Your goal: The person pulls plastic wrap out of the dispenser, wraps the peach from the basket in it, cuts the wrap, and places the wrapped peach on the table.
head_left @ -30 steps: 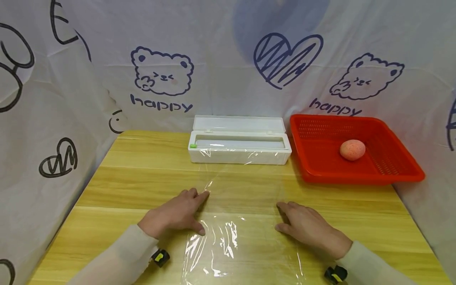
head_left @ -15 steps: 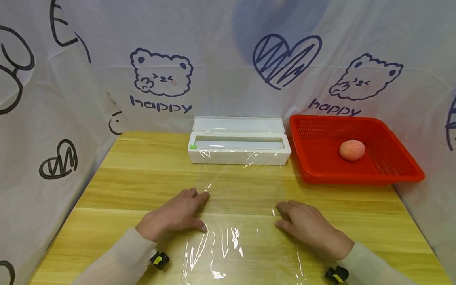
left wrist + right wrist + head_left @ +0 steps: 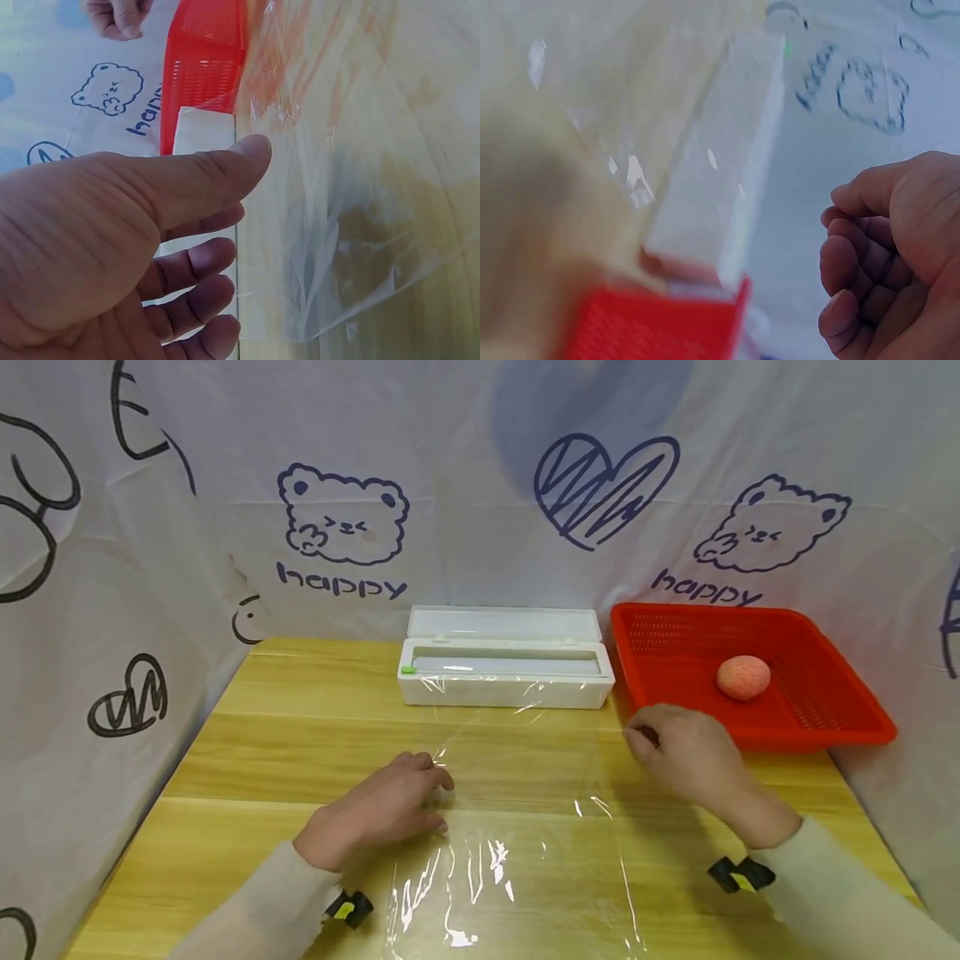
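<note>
A sheet of clear plastic wrap lies over the table, drawn out from a white wrap dispenser box with its lid up. My left hand hovers at the sheet's left edge, fingers relaxed and loosely bent; in the left wrist view nothing sits between thumb and fingers. My right hand is raised in front of the red basket, its fingers loosely curled. The right wrist view shows that right hand holding nothing. A pinkish egg-shaped ball rests inside the basket.
The wooden table reaches back to a white cloth backdrop with blue drawings. The box stands at the back edge, left of the basket. Cloth also hangs along both sides.
My right hand has lifted off the wrap's right edge and moved forward and right, toward the basket. My left hand's fingers have shifted slightly. Box, basket and ball have stayed put.
</note>
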